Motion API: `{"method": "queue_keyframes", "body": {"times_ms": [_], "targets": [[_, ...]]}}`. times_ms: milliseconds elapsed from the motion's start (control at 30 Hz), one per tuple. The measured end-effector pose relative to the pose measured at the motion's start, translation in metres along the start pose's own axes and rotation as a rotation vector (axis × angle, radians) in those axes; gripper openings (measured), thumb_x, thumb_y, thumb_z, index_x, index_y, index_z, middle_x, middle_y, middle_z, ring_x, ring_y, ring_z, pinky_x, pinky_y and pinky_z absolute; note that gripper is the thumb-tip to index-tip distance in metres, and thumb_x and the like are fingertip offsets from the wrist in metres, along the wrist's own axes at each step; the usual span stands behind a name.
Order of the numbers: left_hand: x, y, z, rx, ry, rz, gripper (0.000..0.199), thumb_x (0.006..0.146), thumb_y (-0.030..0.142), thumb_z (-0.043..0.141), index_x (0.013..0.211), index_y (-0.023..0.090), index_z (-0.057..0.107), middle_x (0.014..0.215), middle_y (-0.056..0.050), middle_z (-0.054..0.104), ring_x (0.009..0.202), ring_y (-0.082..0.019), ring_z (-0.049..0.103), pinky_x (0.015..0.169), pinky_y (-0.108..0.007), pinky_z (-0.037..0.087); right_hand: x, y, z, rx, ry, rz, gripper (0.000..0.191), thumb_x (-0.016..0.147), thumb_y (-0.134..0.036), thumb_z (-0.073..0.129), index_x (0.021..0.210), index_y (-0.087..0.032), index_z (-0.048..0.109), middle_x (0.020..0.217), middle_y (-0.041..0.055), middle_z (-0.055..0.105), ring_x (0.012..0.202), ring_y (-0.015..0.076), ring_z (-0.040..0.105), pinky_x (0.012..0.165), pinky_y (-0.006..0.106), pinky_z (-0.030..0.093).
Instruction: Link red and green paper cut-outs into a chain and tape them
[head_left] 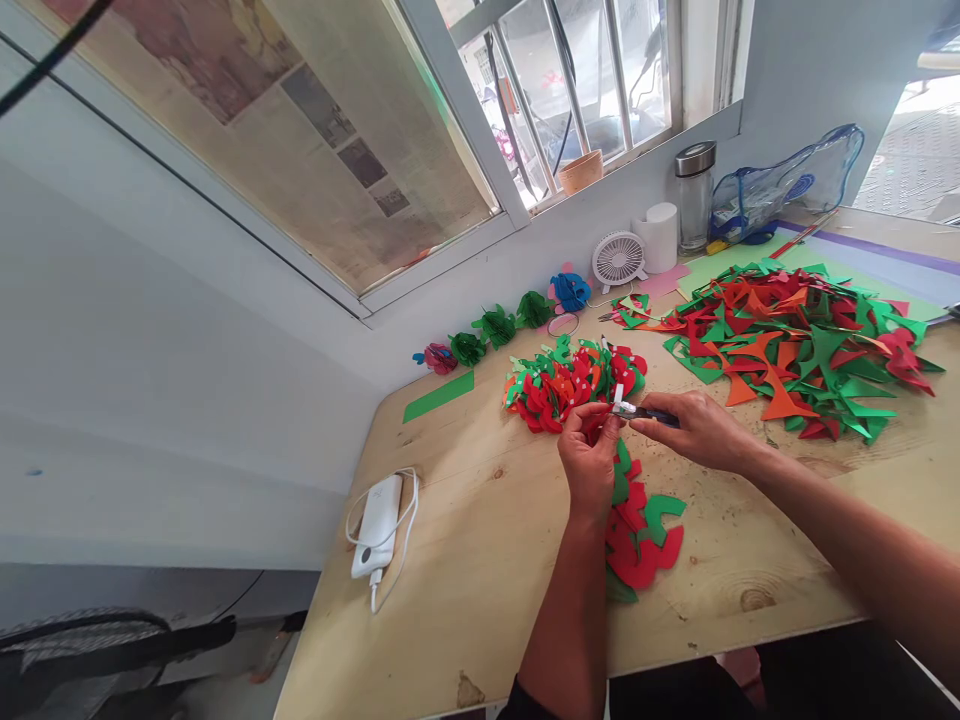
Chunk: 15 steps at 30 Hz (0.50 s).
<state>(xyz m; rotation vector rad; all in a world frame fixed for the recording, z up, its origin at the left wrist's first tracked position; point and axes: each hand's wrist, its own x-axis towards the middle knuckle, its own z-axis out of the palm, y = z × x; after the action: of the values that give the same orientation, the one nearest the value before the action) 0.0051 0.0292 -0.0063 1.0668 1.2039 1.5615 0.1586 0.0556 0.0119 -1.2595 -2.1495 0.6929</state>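
My left hand [591, 452] pinches a small red piece, partly hidden by its fingers. In my right hand [699, 428] is a dark-handled tool [657, 416], its tip meeting a small white bit [622, 407] at my left fingertips. Just behind both hands lies a pile of red, orange and green cut shapes [559, 392] with small white marks. Loose red and green cut pieces [637, 540] lie nearer the table's front edge, to the right of my left forearm.
A large heap of scraps [780, 350] covers the table's [465, 540] right side. Paper figures [495, 325], a fan [619, 260], a white roll [660, 238] and a glass bottle [694, 200] line the wall. A power bank [377, 525] with its cable sits at left.
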Motion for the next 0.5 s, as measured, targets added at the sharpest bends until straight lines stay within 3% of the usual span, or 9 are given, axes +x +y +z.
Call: {"method": "queue_keyframes", "body": {"times_ms": [500], "targets": [[-0.0011,0.0046,0.0016,0.019,0.011,0.005,0.027,0.070,0.034,0.072,0.087,0.015,0.062,0.078,-0.005,0.069,0.075,-0.016,0.067,0.070,-0.028,0.052,-0.0008,0.0000,-0.0001,-0.033,0.028,0.026,0.035,0.084,-0.049,0.046,0.072,-0.019,0.060,0.053,-0.0030,0.046,0.049,0.0099,0.038,0.049,0.022,0.026]]}}
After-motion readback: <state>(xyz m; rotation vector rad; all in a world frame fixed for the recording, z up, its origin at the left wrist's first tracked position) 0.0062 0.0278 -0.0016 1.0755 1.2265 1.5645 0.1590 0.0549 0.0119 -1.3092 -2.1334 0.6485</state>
